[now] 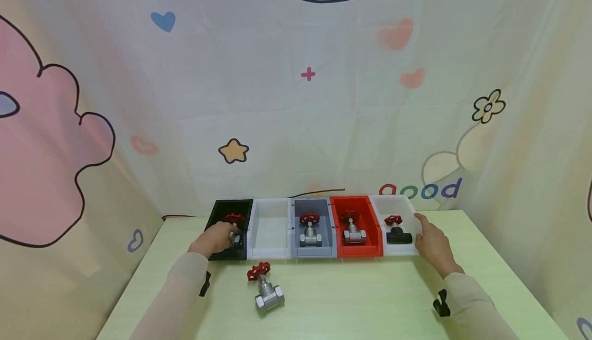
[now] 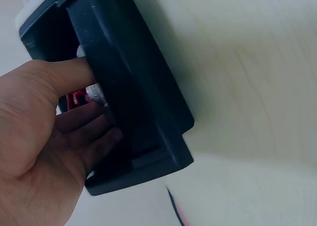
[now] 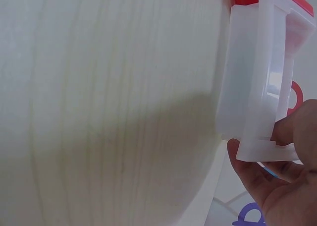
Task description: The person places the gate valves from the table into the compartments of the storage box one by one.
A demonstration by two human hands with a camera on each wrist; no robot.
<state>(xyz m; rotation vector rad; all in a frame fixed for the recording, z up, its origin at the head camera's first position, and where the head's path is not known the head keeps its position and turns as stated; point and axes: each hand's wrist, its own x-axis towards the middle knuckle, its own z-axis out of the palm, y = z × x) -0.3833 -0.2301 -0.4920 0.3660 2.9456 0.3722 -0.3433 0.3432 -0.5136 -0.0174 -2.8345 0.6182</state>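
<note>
In the head view my left hand [image 1: 214,238] reaches into the black bin [image 1: 227,205] at the left end of the row. Its thumb and fingers hold a metal valve with a red handwheel [image 1: 235,218], partly covered by the hand. The left wrist view shows the valve's silver body [image 2: 94,93] between thumb and fingers, behind the bin wall [image 2: 138,82]. My right hand [image 1: 435,245] grips the outer side of the right-end white bin [image 1: 378,204], thumb over the rim and fingers outside. Inside that bin lies a black-bodied valve [image 1: 399,236] with a red handle.
Between the end bins stand another white bin [image 1: 272,227], a grey bin [image 1: 314,251] with a valve [image 1: 310,234], and a red bin [image 1: 361,250] with a valve [image 1: 354,233]. Another red-wheeled valve [image 1: 269,295] lies on the table before the row. A printed curtain hangs behind.
</note>
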